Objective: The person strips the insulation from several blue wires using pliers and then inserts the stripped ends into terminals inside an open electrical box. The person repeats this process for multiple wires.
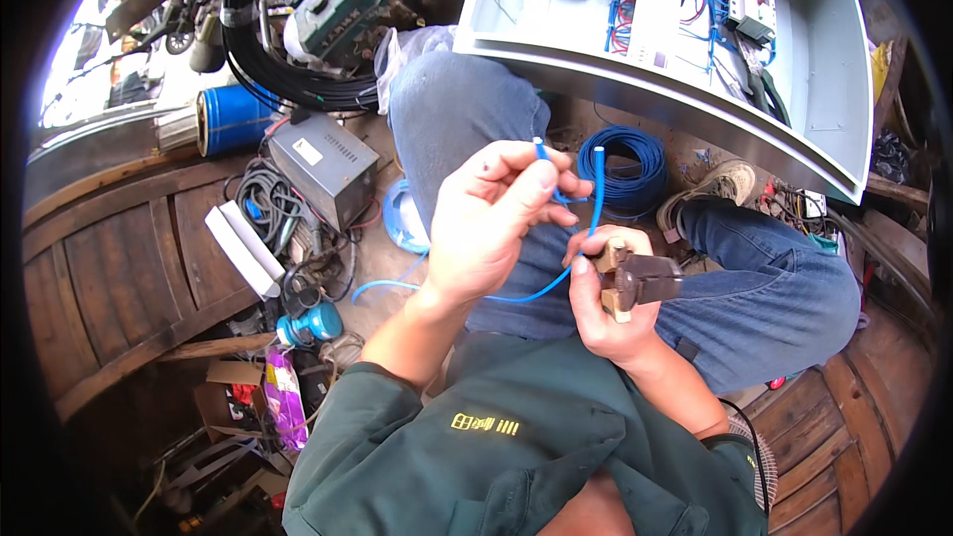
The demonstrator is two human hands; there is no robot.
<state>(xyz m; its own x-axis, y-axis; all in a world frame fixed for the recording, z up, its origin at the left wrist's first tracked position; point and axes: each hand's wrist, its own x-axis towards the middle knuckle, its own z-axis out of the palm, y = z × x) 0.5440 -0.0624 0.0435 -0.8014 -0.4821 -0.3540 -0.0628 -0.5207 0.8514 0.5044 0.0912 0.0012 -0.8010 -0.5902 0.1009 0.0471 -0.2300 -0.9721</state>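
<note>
"Green work jacket right up close, yellow lettering across the front, and two bent legs in blue jeans just past it. How are the hands set?"

"Left hand is up over the lap, thumb and fingertips pinching a blue wire. Its cut end pokes up past the index finger."

"And the other?"

"Right hand is curled round a stubby brown-and-tan tool. I can't tell what kind it is. A second blue length stands up by that thumb, pale tip on top."

"Same piece as the left has?"

"Can't tell, the fingers hide how it runs. One blue strand sweeps leftward from the right hand and goes beneath the left wrist."

"What's around them?"

"Just beyond, a coil of dark blue wire sits on the floor, near a shoe. Past the knees there's an open pale metal cabinet with wired breakers inside. Off to the left, a grey box sits near a blue drum."
</note>
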